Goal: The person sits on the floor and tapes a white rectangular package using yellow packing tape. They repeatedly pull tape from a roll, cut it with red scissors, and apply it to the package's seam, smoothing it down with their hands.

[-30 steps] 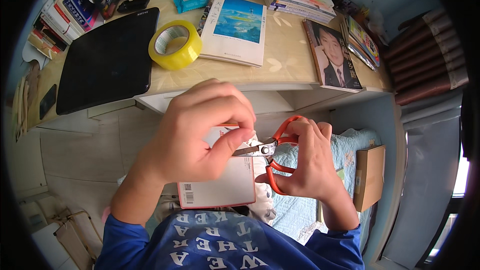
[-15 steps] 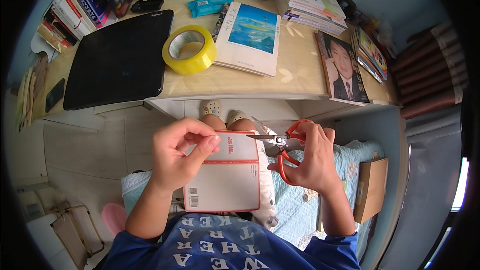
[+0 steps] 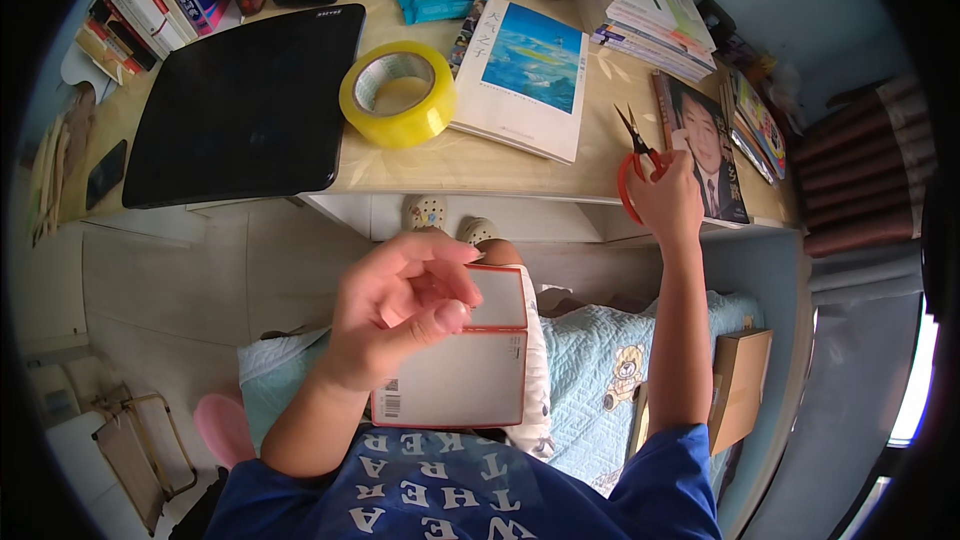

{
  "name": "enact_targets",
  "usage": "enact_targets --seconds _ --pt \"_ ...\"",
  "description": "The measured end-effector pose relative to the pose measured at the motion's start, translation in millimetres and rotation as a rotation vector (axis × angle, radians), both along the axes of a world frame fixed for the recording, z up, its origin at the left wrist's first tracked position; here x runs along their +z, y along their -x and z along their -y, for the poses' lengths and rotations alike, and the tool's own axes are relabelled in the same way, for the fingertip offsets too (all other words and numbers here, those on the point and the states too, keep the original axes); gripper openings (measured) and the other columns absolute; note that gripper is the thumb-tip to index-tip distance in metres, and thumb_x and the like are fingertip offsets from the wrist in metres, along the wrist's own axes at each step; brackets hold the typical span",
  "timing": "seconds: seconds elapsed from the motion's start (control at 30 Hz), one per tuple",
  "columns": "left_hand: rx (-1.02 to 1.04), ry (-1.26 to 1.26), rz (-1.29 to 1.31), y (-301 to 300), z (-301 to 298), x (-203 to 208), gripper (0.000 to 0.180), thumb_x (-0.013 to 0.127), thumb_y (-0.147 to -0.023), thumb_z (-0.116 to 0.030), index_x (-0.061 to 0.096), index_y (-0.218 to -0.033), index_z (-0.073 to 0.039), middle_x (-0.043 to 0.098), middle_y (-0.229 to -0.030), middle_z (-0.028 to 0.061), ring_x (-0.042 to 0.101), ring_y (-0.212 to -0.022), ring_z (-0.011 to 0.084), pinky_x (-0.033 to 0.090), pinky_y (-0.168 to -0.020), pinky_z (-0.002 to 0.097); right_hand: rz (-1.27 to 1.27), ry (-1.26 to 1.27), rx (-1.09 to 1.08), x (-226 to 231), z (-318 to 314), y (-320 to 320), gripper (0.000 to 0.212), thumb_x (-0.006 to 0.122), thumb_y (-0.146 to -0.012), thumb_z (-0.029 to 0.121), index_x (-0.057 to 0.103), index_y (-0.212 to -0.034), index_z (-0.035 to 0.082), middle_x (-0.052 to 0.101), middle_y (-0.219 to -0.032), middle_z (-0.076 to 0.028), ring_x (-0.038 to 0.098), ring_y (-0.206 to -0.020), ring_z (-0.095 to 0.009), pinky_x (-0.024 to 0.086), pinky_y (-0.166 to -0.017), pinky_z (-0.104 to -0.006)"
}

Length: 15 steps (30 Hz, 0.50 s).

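Over the right front of the desk, my right hand (image 3: pixel 668 198) is closed round the red handles of small scissors (image 3: pixel 640 152). Their dark pointed blades are parted and face away from me, at or just above the desktop. My left hand (image 3: pixel 392 305) hovers over my lap with its fingers curled in and the thumb close to a bent fingertip. Anything pinched there is too small to make out. Beneath it, a pale folder-like cover with red edging (image 3: pixel 455 380) lies across my lap, its upper left part hidden by the hand.
On the desk (image 3: pixel 390 172) are a closed black laptop-like slab (image 3: pixel 250 105), a yellow tape roll (image 3: pixel 430 110), a white book with a blue picture (image 3: pixel 530 70), and a dark book with a portrait (image 3: pixel 705 135) beside the scissors. Book stacks (image 3: pixel 650 15) stand behind.
My right hand has carried the scissors from over my lap forward and right to the desk. My left hand has shifted slightly right, its thumb and index finger farther apart.
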State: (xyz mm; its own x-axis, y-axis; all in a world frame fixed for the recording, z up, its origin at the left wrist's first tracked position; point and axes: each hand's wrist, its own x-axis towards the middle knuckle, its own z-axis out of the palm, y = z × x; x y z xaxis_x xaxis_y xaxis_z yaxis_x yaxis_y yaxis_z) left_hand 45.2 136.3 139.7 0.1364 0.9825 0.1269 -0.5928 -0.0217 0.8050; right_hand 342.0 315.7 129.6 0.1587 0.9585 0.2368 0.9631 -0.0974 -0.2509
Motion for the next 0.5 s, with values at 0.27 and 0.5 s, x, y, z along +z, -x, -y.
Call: enact_targets --seconds 0.27,0.5 --pt "-0.143 0.034 0.231 -4.7 6.5 -2.9 0.05 0.07 -0.092 -0.013 0.054 -0.135 0.006 0.061 -0.101 0.0117 0.06 -0.092 0.0143 0.051 -0.074 0.0276 -0.025 -0.198 0.336 21.5 0.1 19.2 0.043 0.077 -0.085 0.034 0.07 -0.113 0.002 0.074 -0.1 -0.013 0.07 -0.095 -0.026 0.053 -0.085 -0.0372" --pt "-0.215 0.063 0.222 -13.0 12.9 1.7 0.053 0.069 -0.094 -0.018 0.052 -0.137 0.007 0.061 -0.103 0.0114 0.059 -0.094 0.0138 0.051 -0.075 0.0282 -1.04 0.257 0.871 62.8 127.0 84.7 0.027 0.082 -0.08 0.008 0.071 -0.103 0.0 0.073 -0.097 -0.01 0.069 -0.086 -0.018 0.052 -0.072 -0.03"
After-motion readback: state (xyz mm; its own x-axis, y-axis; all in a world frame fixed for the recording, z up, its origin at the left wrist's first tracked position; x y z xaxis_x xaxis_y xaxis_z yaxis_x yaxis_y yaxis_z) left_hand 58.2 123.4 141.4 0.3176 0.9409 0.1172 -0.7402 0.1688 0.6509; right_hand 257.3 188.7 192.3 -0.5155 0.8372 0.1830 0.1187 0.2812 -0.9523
